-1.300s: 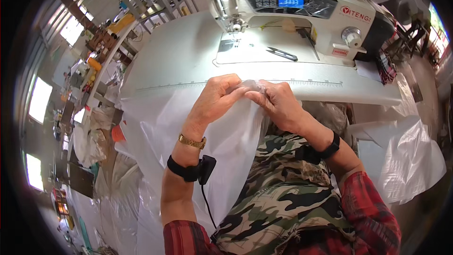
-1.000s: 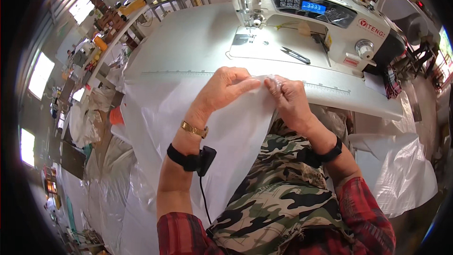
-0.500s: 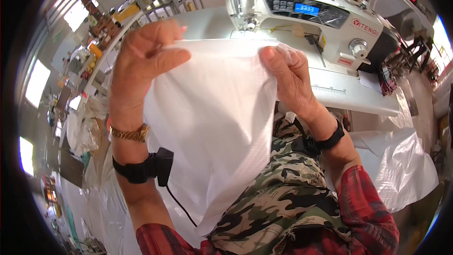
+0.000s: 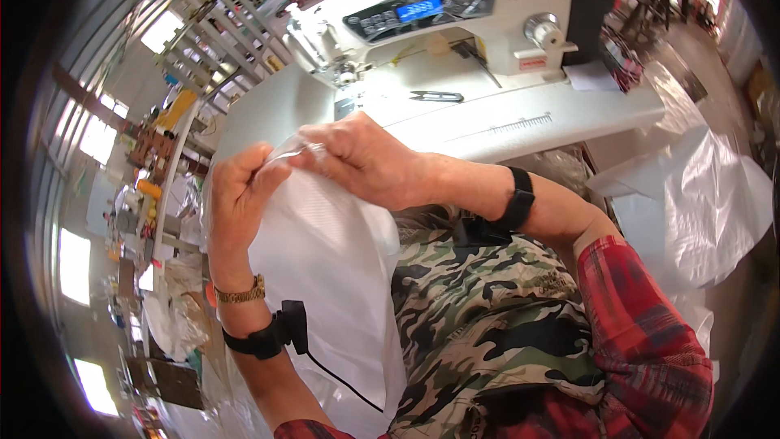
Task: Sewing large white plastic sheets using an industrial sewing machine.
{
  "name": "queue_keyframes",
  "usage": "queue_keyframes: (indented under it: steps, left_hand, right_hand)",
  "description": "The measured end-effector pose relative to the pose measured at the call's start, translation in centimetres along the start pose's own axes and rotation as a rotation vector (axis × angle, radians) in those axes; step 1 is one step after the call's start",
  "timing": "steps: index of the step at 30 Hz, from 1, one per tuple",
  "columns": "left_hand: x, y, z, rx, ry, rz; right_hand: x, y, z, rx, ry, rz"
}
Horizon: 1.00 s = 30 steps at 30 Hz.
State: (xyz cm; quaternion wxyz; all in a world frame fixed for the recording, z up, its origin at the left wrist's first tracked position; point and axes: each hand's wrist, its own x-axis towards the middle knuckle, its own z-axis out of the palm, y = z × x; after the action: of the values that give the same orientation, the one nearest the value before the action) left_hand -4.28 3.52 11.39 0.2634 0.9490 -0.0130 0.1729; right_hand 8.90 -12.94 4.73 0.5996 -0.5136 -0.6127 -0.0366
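A thin white woven sheet [image 4: 321,276] hangs from both my hands, down in front of me on the left. My left hand [image 4: 237,203] pinches its top edge between thumb and fingers. Close beside it, nearly touching, my right hand [image 4: 366,161] is closed on the same edge, where the sheet bunches up. My right fingertips are partly hidden by the folds. Just beyond my hands stands a white sewing machine [image 4: 520,24] with a lit blue display. Black thread snips [image 4: 436,97] lie on its table [image 4: 512,126].
At the right, a shiny translucent plastic sheet [image 4: 707,203] hangs below the table's end. A bundle of dark and red material [image 4: 621,65] sits by the machine's right side. Cluttered shelving [image 4: 175,134] stands at the left. A camouflage apron [image 4: 487,301] covers my lap.
My right hand has moved left, close to my left hand, folding the stretched top edge together. Both hands are lower. The view has shifted, uncovering the snips.
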Motion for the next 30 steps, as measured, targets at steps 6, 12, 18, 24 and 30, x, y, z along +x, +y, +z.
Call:
queue_keyframes:
  steps: [6,12,18,24,30]
  left_hand:
    - [-0.2,-1.7,0.0,-0.061,0.163,0.039]
    - [0.1,-3.0,-0.4,-0.112,0.255,-0.032]
    - [1.3,-2.8,-0.8,-0.133,0.301,-0.052]
    - [2.7,-1.7,-0.8,-0.147,0.316,-0.067]
    - [2.1,-0.2,-1.4,-0.250,0.404,-0.073]
  right_hand:
    - [-0.9,0.4,1.2,0.235,0.069,0.153]
    - [-7.9,2.2,3.3,0.322,0.467,0.215]
    - [-11.5,0.6,5.9,0.275,0.216,0.352]
    - [-11.5,2.2,8.4,0.620,0.179,0.487]
    - [-10.9,3.9,4.1,1.091,0.303,0.585]
